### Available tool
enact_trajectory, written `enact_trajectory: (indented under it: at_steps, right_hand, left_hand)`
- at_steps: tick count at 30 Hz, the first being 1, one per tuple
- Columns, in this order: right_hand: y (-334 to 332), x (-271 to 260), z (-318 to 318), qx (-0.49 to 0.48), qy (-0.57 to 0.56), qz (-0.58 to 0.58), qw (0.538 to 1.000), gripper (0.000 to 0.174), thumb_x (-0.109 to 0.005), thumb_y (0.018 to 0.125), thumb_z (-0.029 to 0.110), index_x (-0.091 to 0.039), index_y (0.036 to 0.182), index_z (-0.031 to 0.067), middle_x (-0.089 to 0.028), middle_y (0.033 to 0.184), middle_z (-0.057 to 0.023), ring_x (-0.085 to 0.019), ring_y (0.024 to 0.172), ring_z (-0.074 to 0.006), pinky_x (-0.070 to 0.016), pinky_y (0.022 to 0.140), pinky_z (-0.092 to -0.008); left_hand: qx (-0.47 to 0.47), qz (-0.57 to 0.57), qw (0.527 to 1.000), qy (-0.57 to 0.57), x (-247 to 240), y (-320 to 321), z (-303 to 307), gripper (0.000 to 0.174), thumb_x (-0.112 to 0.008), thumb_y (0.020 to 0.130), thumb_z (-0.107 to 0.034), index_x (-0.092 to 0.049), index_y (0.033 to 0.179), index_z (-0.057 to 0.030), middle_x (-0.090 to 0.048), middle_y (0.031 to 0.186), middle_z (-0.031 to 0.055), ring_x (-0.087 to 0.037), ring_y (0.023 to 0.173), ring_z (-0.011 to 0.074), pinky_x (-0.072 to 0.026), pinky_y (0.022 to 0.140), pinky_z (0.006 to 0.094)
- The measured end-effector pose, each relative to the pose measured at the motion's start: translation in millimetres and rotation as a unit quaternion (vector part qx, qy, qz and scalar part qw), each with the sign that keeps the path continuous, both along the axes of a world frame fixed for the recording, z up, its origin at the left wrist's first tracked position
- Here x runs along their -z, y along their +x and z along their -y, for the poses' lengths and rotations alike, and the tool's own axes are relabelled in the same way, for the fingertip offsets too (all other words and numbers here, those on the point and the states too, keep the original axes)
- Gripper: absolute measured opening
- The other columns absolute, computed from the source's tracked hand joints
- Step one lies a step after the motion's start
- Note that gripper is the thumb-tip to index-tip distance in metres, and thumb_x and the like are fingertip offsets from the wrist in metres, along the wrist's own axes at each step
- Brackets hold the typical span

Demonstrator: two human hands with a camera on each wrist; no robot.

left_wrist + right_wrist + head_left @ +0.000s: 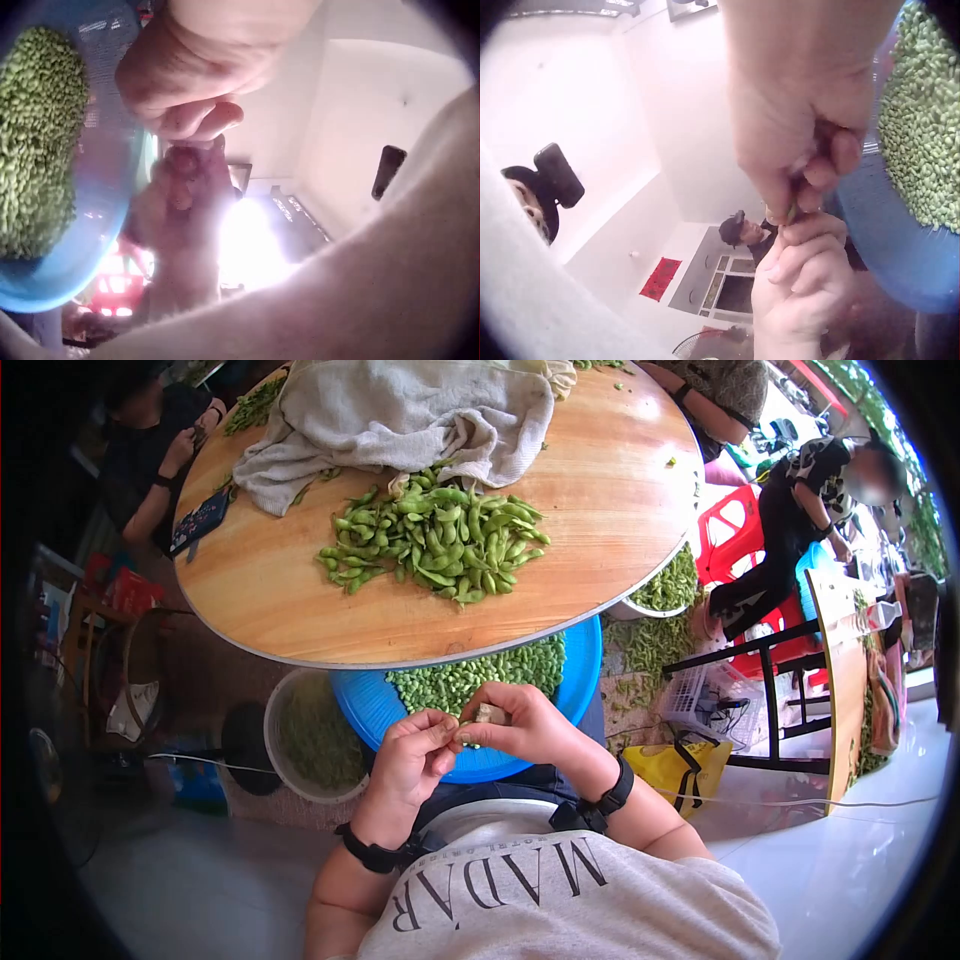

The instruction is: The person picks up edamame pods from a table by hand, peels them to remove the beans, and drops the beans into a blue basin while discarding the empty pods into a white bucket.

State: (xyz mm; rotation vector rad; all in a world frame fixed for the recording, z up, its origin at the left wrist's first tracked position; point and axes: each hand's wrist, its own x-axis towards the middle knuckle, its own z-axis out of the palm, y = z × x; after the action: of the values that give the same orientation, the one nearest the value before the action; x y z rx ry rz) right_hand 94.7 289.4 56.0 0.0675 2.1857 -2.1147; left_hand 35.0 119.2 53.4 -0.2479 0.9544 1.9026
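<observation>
Both hands meet over a blue basket (588, 660) that holds a thick layer of shelled green beans (500, 675). Between the fingertips a small green bean pod (793, 212) shows in the right wrist view, mostly covered by fingers. The left hand (413, 752) pinches one end of it with thumb and index finger. With curled fingers, the right hand (535, 725) pinches the other end. Something pale (490, 713) sits at the right hand's bent index finger. On the table just ahead lies a heap of unshelled green pods (440, 540).
The round wooden table's (600, 510) edge overhangs the basket's far side. A grey cloth (390, 420) lies behind the pods. Left of the basket stands a pale bucket (278, 735); to the right are a yellow bag (690, 770) and a bowl of pods (665, 585). Other people sit around.
</observation>
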Motion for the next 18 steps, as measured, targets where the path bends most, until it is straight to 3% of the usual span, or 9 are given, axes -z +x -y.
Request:
enact_trajectory:
  at_steps: [4,6,8,10,11,14,15,17,18]
  right_hand:
    - [1.3,4.5,-2.9,0.012,-0.036,0.039,0.999,0.016,-0.068,0.075,0.012,-0.061,0.086,0.0017,-0.06,0.074,-0.0064,-0.056,0.069,-0.0104,-0.0452,0.06,-0.0243]
    - [-0.1,14.5,-5.7,0.031,0.087,-0.054,0.994,0.017,-0.068,0.073,0.011,-0.062,0.086,0.0024,-0.059,0.072,-0.0074,-0.057,0.067,-0.0159,-0.0457,0.06,-0.0253]
    - [-0.4,14.2,-14.8,0.042,0.219,-0.107,0.969,0.017,-0.068,0.071,0.009,-0.062,0.085,0.0028,-0.058,0.07,-0.0086,-0.057,0.065,-0.021,-0.0459,0.059,-0.0269]
    - [5.2,-3.4,-28.1,0.044,0.354,-0.115,0.927,0.017,-0.069,0.069,0.008,-0.062,0.084,0.0029,-0.056,0.068,-0.0098,-0.057,0.063,-0.0258,-0.0455,0.057,-0.0291]
    - [3.4,-12.5,-33.9,0.052,0.339,-0.12,0.932,0.017,-0.069,0.068,0.008,-0.062,0.083,0.0027,-0.055,0.067,-0.0101,-0.056,0.062,-0.0261,-0.0449,0.056,-0.0303]
    - [-19.6,-45.0,-51.8,0.119,0.345,-0.141,0.92,0.014,-0.067,0.07,0.011,-0.055,0.073,0.0043,-0.051,0.068,-0.0123,-0.055,0.062,-0.0321,-0.0444,0.053,-0.0395]
    - [-33.5,-48.2,-53.9,0.182,0.356,-0.162,0.902,0.015,-0.067,0.071,0.013,-0.054,0.072,0.0045,-0.051,0.067,-0.0126,-0.055,0.061,-0.0334,-0.0432,0.051,-0.0411]
    - [-61.0,-45.8,-60.9,0.223,0.42,-0.167,0.864,0.018,-0.066,0.072,0.017,-0.054,0.071,0.0039,-0.051,0.067,-0.0133,-0.054,0.06,-0.0343,-0.043,0.051,-0.0412]
    - [-71.5,-42.4,-64.1,0.21,0.44,-0.161,0.858,0.019,-0.066,0.072,0.018,-0.054,0.07,0.0034,-0.052,0.067,-0.0137,-0.054,0.06,-0.035,-0.043,0.051,-0.0416]
  left_hand:
    - [0.031,-0.085,0.994,-0.062,-2.4,2.5,0.7,0.007,-0.06,0.081,-0.006,-0.058,0.082,-0.0002,-0.056,0.065,0.007,-0.042,0.043,0.0073,-0.0308,0.039,0.0182]
    - [0.029,-0.147,0.98,-0.133,-7.8,5.7,1.9,0.004,-0.059,0.081,-0.005,-0.059,0.08,-0.0014,-0.055,0.063,0.0064,-0.042,0.044,0.0068,-0.0302,0.039,0.0176]
    - [0.02,-0.309,0.913,-0.266,-4.9,-0.9,18.2,0.001,-0.059,0.08,-0.002,-0.06,0.08,-0.001,-0.055,0.065,0.0053,-0.045,0.047,0.0067,-0.0337,0.042,0.0181]
    - [-0.003,-0.483,0.789,-0.38,8.3,-14.5,49.8,0.005,-0.061,0.076,0.001,-0.062,0.081,-0.0001,-0.055,0.073,0.0062,-0.051,0.055,0.0101,-0.0396,0.048,0.0207]
    - [-0.021,-0.572,0.7,-0.427,18.6,-23.4,68.1,0.009,-0.062,0.074,0.003,-0.062,0.082,0.0004,-0.056,0.079,0.0077,-0.055,0.062,0.0134,-0.0437,0.052,0.023]
    - [0.064,-0.621,0.477,-0.619,10.7,-35.8,94.9,0.033,-0.067,0.064,0.001,-0.062,0.097,-0.001,-0.051,0.097,0.0157,-0.055,0.082,0.0271,-0.0466,0.065,0.0292]
    - [0.052,-0.655,0.404,-0.636,13.9,-38.5,97.5,0.037,-0.068,0.065,-0.001,-0.06,0.101,-0.0014,-0.051,0.099,0.0151,-0.056,0.079,0.0241,-0.0467,0.064,0.0284]
    - [0.056,-0.547,0.61,-0.571,-11.0,-39.9,74.3,0.031,-0.067,0.069,-0.003,-0.06,0.099,0.0002,-0.054,0.095,0.0141,-0.058,0.08,0.0237,-0.0483,0.066,0.0296]
    - [0.043,-0.496,0.713,-0.494,-10.9,-39.6,65.3,0.028,-0.066,0.071,-0.003,-0.061,0.098,0.0008,-0.056,0.09,0.0116,-0.057,0.072,0.0181,-0.0479,0.06,0.0263]
